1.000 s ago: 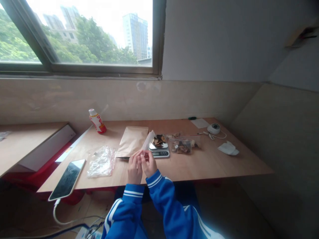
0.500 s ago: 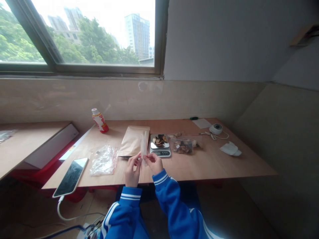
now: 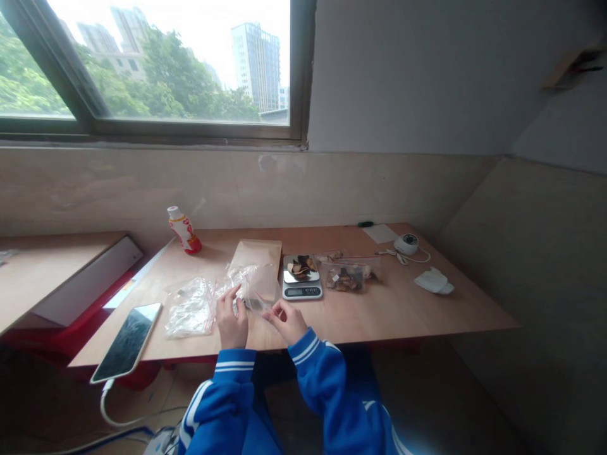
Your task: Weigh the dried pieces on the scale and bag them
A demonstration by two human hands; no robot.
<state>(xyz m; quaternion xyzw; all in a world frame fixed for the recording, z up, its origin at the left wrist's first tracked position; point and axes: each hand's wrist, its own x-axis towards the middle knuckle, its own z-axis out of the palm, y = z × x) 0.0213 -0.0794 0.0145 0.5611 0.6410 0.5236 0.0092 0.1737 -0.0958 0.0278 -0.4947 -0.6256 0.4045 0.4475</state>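
Clear plastic zip bag [image 3: 246,282] pinched narrowly in our left hand [image 3: 232,318], draped ahead of the grip across a kraft paper bag [image 3: 260,260]; our right hand [image 3: 285,321] sits just beside it, its hold unclear; digital kitchen scale [image 3: 302,291] beyond.

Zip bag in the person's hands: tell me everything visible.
The clear plastic zip bag is thin, crinkled and glossy, with a red-lined seal strip along one edge. It looks empty, though glare makes that uncertain. It sags loosely above the wooden table, overlapping the lower part of the kraft paper envelope. The left hand holds its near side between the fingers. The right hand is close to its lower corner, but whether it grips the bag is unclear.
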